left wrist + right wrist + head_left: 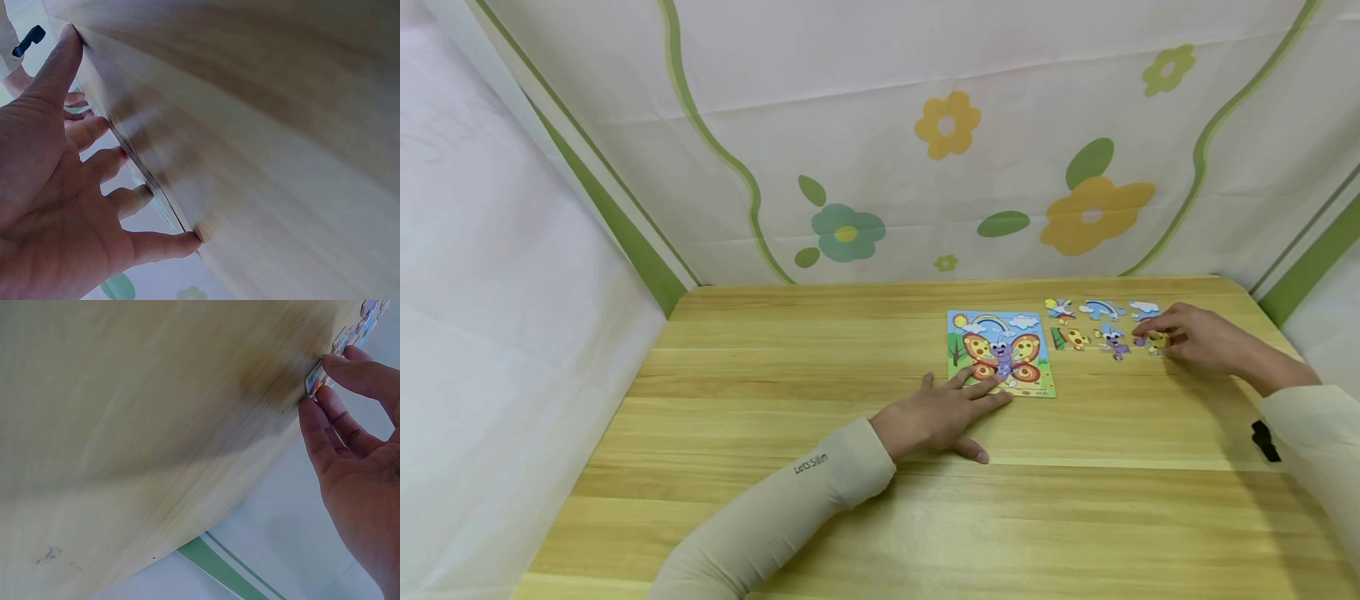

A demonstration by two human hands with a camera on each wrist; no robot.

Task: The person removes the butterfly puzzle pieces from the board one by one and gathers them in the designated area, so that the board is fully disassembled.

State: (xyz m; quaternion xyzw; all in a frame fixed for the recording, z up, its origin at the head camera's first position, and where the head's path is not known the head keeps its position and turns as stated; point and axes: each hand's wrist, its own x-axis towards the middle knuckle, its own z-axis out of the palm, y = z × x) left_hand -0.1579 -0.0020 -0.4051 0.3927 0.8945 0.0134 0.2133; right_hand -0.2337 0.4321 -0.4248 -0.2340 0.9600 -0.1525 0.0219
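Observation:
A square butterfly puzzle board [1028, 321] lies on the wooden table, its picture showing a butterfly, sun and rainbow. My left hand [946, 414] rests with fingers spread, the fingertips on the board's lower left part and the thumb on the table. In the left wrist view, the fingertips [140, 195] lie along the board's edge. My right hand [1206, 340] pinches a puzzle piece [1154, 341] at the right end of the near row. The right wrist view shows this piece [314, 380] between thumb and fingers, low over or on the table; which one I cannot tell.
Other loose pieces lie in two rows right of the board, among them a rainbow piece [1102, 310], a cloud piece [1143, 310] and a butterfly-body piece [1115, 342]. A flowered white cloth [880, 150] stands behind the table [820, 350].

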